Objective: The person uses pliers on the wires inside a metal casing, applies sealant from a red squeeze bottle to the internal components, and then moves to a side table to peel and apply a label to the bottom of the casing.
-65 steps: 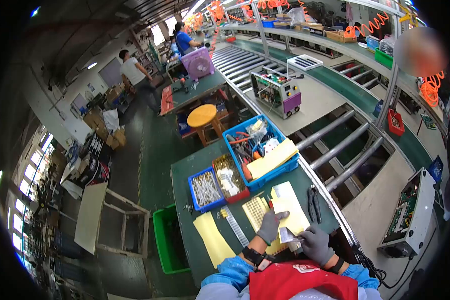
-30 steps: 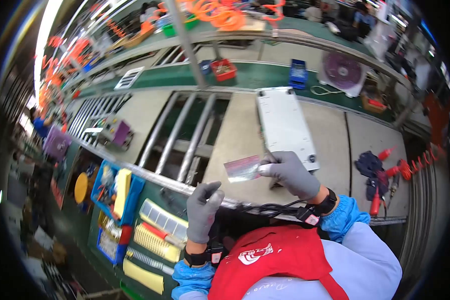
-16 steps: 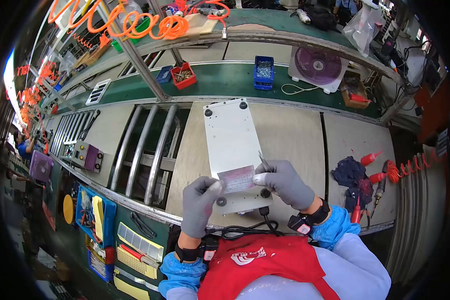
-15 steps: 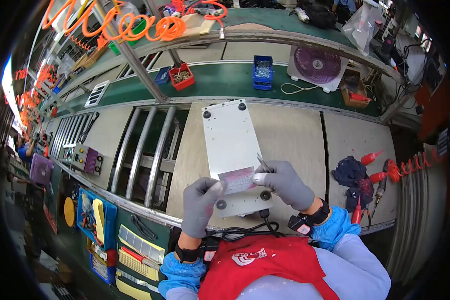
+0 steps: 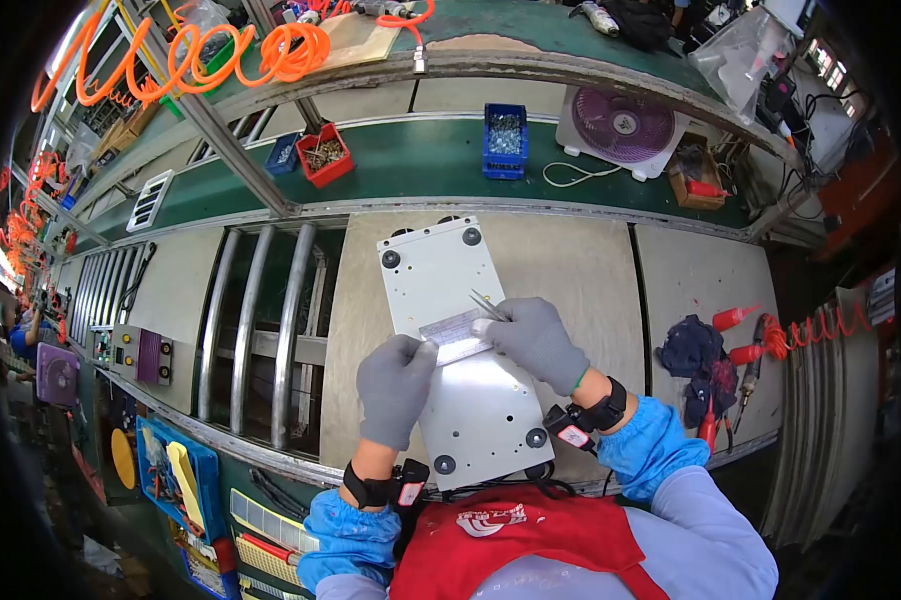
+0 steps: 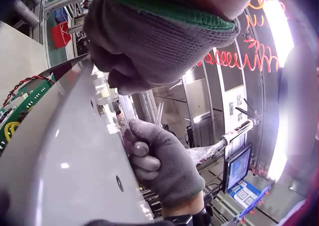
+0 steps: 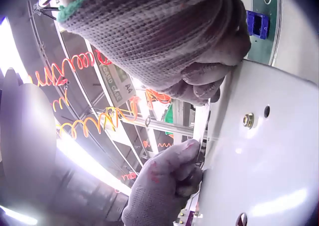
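A silvery printed label (image 5: 457, 336) is stretched between my hands, close over the white metal casing (image 5: 476, 410) of a machine. My gloved left hand (image 5: 396, 390) pinches the label's left end between thumb and finger. At the right end, my gloved right hand (image 5: 539, 345) pinches the label, with a pair of tweezers (image 5: 488, 303) held in the same hand, tips pointing away. Black round feet and small holes show on the casing's upward face. Seen edge-on in the right wrist view, the label (image 7: 200, 124) spans the fingertips beside the casing's surface.
Metal rollers (image 5: 286, 335) run left of the casing. Red bottles (image 5: 736, 318) and a dark cloth (image 5: 693, 350) lie to the right. Behind are a red bin (image 5: 326, 155), a blue bin (image 5: 506, 140) and a fan (image 5: 624, 125). A blue tool tray (image 5: 178, 470) stands lower left.
The view has swung from the green table to the casing. My left hand has come to the label, now held by both hands. Lately the hands and label have moved slightly forward over the casing.
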A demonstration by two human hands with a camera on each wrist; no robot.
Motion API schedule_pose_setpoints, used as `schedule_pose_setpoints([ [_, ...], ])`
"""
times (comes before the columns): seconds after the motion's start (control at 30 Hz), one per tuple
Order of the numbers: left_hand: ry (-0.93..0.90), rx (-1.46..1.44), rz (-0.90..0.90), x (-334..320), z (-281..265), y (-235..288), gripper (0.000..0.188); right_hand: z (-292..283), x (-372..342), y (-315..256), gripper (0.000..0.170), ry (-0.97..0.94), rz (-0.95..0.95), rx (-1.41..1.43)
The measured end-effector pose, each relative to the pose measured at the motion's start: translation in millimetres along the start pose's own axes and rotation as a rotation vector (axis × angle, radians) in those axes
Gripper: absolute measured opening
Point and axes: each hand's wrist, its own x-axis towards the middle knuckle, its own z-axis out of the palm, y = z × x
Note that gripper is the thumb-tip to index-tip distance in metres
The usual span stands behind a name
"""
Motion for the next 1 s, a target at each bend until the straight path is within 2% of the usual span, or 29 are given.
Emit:
schedule_pose_setpoints([
  [0.1,0.015,0.135,0.068,7,5,-3,0.025,2,6,-1,0.041,0.004,0.023,-0.073],
  [0.3,0.011,0.209,0.073,10,5,5,0.026,4,8,-4,0.037,0.036,0.014,-0.135],
  [0.4,0.050,0.274,0.145,11,9,-2,0.029,6,7,-3,0.036,0.059,0.007,-0.111],
  [0.6,0.043,0.324,0.098,11,11,3,0.037,7,8,1,0.033,0.077,-0.023,-0.125],
  [0.7,-0.010,0.510,0.073,9,4,9,0.045,11,7,4,0.033,0.113,-0.052,-0.138],
  [0.8,0.002,0.603,0.126,2,-3,8,0.053,6,0,11,0.033,0.140,-0.041,0.007],
  [0.83,-0.061,0.699,0.103,-3,-6,15,0.049,3,-5,16,0.033,0.145,-0.031,0.080],
  [0.93,0.031,0.765,0.541,-23,-7,-4,0.043,2,-33,41,0.034,0.436,0.040,0.461],
  [0.97,-0.059,0.783,0.639,-27,-8,-4,0.058,-8,-43,52,0.034,0.316,0.145,0.478],
  [1.0,-0.127,0.806,0.712,-23,-9,-1,0.063,-20,-58,61,0.034,0.195,0.251,0.493],
])
